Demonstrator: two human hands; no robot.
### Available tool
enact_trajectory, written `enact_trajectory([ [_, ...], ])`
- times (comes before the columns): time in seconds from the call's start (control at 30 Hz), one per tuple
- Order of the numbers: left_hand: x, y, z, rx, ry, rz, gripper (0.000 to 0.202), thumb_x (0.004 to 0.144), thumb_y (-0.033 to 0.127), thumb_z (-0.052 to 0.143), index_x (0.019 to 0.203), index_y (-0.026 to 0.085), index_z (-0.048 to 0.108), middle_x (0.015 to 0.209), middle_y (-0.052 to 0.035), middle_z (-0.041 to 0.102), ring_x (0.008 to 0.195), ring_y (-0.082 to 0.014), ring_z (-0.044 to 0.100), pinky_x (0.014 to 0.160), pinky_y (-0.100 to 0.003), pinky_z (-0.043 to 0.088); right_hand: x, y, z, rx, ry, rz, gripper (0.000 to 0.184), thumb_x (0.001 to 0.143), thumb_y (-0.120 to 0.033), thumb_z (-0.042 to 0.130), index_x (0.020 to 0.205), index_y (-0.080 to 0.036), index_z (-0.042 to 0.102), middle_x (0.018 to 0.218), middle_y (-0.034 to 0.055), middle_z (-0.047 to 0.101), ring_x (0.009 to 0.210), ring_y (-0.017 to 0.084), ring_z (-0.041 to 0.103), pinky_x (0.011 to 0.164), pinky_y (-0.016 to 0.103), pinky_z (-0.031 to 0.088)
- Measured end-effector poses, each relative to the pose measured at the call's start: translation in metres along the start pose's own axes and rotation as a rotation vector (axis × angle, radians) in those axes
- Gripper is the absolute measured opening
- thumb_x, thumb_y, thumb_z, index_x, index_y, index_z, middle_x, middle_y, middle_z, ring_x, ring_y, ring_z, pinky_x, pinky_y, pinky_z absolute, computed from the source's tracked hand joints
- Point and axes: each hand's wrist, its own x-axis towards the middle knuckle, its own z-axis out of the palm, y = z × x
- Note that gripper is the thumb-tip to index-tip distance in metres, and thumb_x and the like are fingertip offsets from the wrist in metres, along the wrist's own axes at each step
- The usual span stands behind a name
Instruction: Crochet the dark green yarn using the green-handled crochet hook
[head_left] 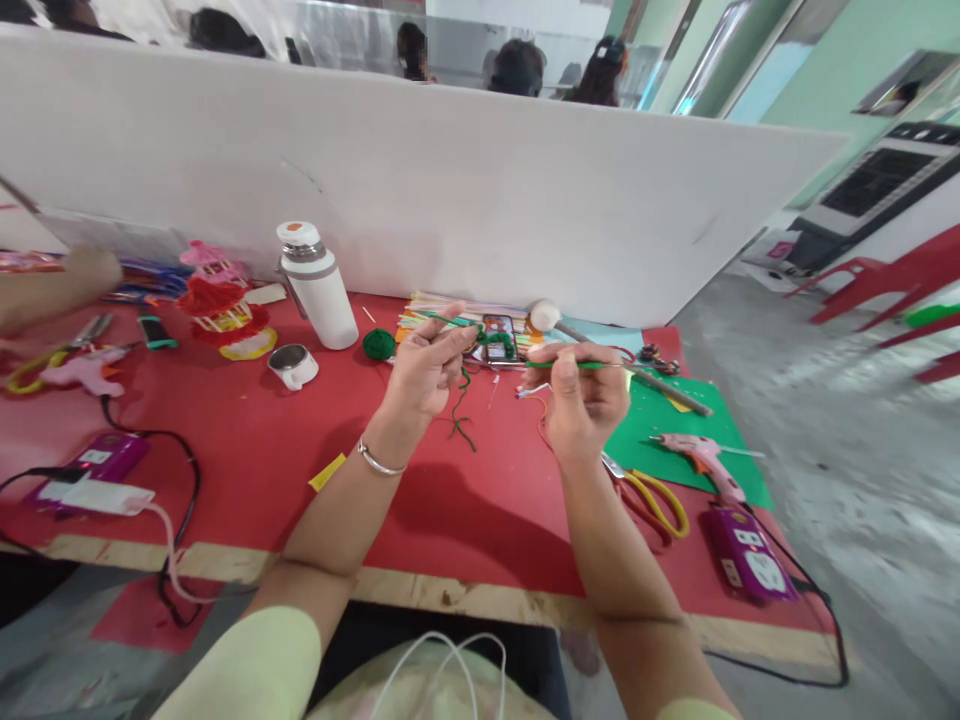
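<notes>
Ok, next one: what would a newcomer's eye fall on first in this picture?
Two bare hands are raised mid-frame over the red table. The left hand pinches a green stick, the right hand a second green stick, and a green strand dangles between them. Next come the white flask standing upright at the back left and the yellow-handled scissors beside a pink glue gun on the right.

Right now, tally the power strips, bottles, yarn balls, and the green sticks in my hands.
purple power strips: 2
white bottle: 1
green yarn ball: 1
green sticks: 2, one pinched in the left hand, one in the right hand
Total: 6
</notes>
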Motion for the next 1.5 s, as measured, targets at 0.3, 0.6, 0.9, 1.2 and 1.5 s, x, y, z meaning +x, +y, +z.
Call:
enact_trajectory([
  [0.3,-0.003,-0.001,0.003,0.025,0.031,0.041,0.054,0.062,0.018,0.096,0.113,0.018,0.078,0.056,0.0103,0.054,0.038,0.0001,0.027,0.037,-0.019,0.015,0.0,-0.001,0.001,0.086,-0.065,0.028,0.018,0.1,-0.038,0.066,0.115,-0.03,0.066,0.115,0.0023,0.08,0.092,0.02,0.08,0.078,0.038,0.071],
  [0.6,-0.002,0.002,0.002,-0.008,-0.015,-0.042,0.053,0.063,0.019,0.095,0.114,0.019,0.077,0.055,0.0106,0.054,0.037,0.0008,0.025,0.037,-0.017,0.013,-0.001,0.006,-0.001,-0.002,-0.159,-0.013,0.018,0.103,-0.036,0.06,0.121,-0.032,0.062,0.116,0.0041,0.079,0.1,0.021,0.078,0.079,0.039,0.07],
  [0.9,-0.001,0.002,-0.001,-0.036,-0.018,-0.075,0.046,0.068,0.019,0.092,0.111,0.019,0.077,0.052,0.0107,0.052,0.036,-0.0001,0.024,0.037,-0.02,0.012,-0.003,0.007,-0.002,-0.082,-0.15,-0.018,0.018,0.104,-0.039,0.058,0.12,-0.031,0.06,0.117,0.0067,0.077,0.104,0.024,0.077,0.08,0.042,0.07],
  [1.2,-0.001,0.003,0.0,-0.032,-0.019,-0.095,0.045,0.069,0.02,0.091,0.111,0.018,0.074,0.054,0.0106,0.053,0.036,0.0002,0.024,0.038,-0.019,0.013,-0.002,0.008,-0.002,-0.028,-0.152,-0.05,0.017,0.102,-0.038,0.061,0.118,-0.031,0.063,0.113,0.0062,0.077,0.107,0.024,0.076,0.078,0.04,0.07],
  [1.5,-0.001,0.002,-0.002,-0.027,-0.044,-0.111,0.041,0.07,0.023,0.091,0.107,0.019,0.073,0.057,0.0106,0.055,0.035,0.0006,0.025,0.038,-0.019,0.013,-0.002,0.008,-0.002,-0.043,-0.171,-0.066,0.015,0.103,-0.036,0.059,0.118,-0.033,0.063,0.114,0.0049,0.076,0.11,0.024,0.076,0.078,0.041,0.07],
])
